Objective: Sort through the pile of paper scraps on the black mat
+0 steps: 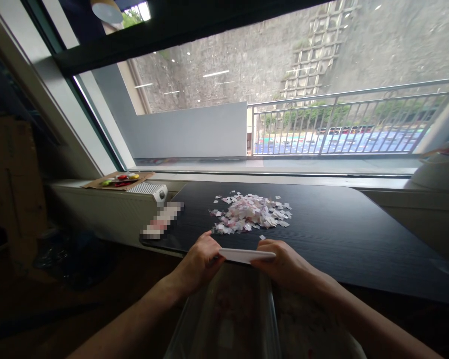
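Both hands hold a flat, pale, thin-edged piece (243,255) at the near edge of the black table; its exact kind I cannot make out. My left hand (204,254) grips its left end, and my right hand (279,257) grips its right end, fingers partly hidden below. Just beyond them, a heap of small square paper pieces (252,212) lies on the black tabletop (333,229), with a few scattered around its rim. Beneath the hands stands a clear plastic container (224,319), its contents dim and reddish.
A blurred-out strip (162,220) lies at the table's left end. Beyond it, a cardboard sheet (119,182) bearing colourful small items rests on a white radiator (108,209). A large window (224,75) rises behind the table. A dark plastic bag (78,259) sits on the floor at left.
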Action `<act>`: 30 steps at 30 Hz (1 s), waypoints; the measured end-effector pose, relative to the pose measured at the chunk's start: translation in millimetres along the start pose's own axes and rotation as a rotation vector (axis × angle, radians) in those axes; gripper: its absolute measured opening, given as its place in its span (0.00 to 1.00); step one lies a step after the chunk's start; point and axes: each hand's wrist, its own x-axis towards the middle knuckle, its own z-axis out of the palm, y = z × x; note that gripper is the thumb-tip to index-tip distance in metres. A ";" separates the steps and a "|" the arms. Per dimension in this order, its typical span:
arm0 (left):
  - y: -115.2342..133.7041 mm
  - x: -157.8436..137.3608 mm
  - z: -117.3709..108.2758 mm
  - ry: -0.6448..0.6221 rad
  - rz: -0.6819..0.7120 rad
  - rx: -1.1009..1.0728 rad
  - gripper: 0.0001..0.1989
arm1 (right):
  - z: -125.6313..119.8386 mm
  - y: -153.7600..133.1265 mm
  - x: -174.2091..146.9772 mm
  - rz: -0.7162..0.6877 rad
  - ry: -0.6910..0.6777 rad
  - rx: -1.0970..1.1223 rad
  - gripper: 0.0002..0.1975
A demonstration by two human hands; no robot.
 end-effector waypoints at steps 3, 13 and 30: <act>-4.5 1.0 2.0 0.024 -0.025 0.033 0.09 | 0.9 -1.8 2.6 0.059 0.046 -0.022 0.14; -3.3 -0.7 0.0 0.041 -0.015 0.040 0.09 | 1.4 -0.7 3.7 0.016 0.039 -0.032 0.14; 0.6 1.2 0.9 0.040 0.015 0.004 0.09 | -0.9 0.6 1.2 -0.053 0.017 -0.071 0.15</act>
